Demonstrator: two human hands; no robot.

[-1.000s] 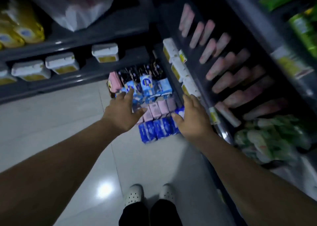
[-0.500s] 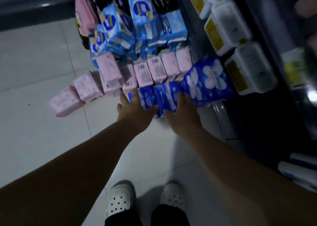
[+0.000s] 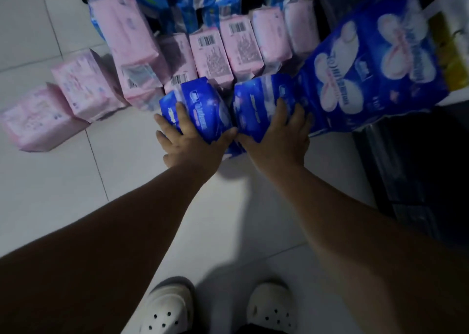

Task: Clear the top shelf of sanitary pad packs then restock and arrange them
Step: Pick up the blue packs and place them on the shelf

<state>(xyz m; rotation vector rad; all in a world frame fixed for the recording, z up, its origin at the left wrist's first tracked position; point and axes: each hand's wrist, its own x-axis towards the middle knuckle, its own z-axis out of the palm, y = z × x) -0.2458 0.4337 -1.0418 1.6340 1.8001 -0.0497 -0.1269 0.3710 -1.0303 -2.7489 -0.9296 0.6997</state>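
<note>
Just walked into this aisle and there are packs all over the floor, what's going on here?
A person is bent over sanitary pad packs set out on the tiled floor. Their left hand grips a dark blue pack, and their right hand grips the neighbouring dark blue pack. Pink packs stand in a row just behind, with more trailing off to the left. Larger blue packs lie to the right.

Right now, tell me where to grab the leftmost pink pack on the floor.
Probably pinch the leftmost pink pack across its top, coming from above and the left: those sides face bare floor, while its right side abuts the next pink pack.
</note>
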